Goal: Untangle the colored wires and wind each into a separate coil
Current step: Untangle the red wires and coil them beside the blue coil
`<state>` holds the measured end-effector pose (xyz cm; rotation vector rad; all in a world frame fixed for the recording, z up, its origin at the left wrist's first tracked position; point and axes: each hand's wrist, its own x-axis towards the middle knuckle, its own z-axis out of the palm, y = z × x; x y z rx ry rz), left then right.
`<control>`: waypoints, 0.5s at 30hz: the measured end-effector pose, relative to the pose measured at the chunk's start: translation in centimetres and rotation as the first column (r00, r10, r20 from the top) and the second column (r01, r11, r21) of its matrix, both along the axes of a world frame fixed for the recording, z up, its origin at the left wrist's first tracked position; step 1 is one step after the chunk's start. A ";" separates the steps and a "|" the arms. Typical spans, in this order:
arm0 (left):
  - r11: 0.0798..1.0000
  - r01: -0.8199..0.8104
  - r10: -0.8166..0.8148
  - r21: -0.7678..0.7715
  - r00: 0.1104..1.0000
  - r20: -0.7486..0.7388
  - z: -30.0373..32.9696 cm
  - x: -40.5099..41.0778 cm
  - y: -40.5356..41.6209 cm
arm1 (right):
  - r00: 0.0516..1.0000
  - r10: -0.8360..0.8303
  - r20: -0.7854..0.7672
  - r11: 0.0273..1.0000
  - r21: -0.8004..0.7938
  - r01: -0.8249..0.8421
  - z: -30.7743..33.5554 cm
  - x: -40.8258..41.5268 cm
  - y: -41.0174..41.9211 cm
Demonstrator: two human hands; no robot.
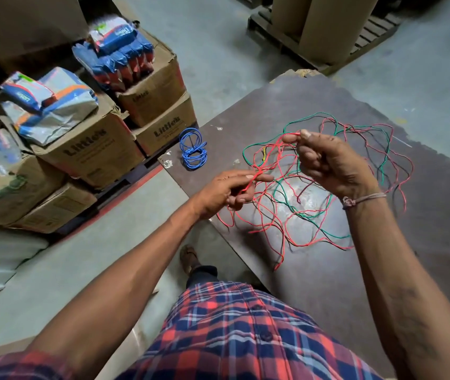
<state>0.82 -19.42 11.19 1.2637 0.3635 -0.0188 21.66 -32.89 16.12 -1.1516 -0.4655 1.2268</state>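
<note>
A loose tangle of red wire, green wire and black wire sprawls over a dark brown board. A short bit of yellow wire shows inside the tangle. My left hand pinches a red strand between thumb and forefinger, just above the board's left edge. My right hand is raised over the tangle's middle and pinches the same red wire at its fingertips. A blue wire, wound into a coil, lies apart near the board's far left corner.
Stacked cardboard boxes with blue and grey packets on top stand to the left on the concrete floor. A dark pallet carrying large brown rolls stands at the back. My foot is beside the board's near left edge.
</note>
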 end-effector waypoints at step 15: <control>0.787 -0.252 0.440 -0.564 0.869 0.226 2.9 2.1 1.7 | 0.885 0.353 0.305 0.890 -0.401 -0.216 -5.6 -8.3 0.7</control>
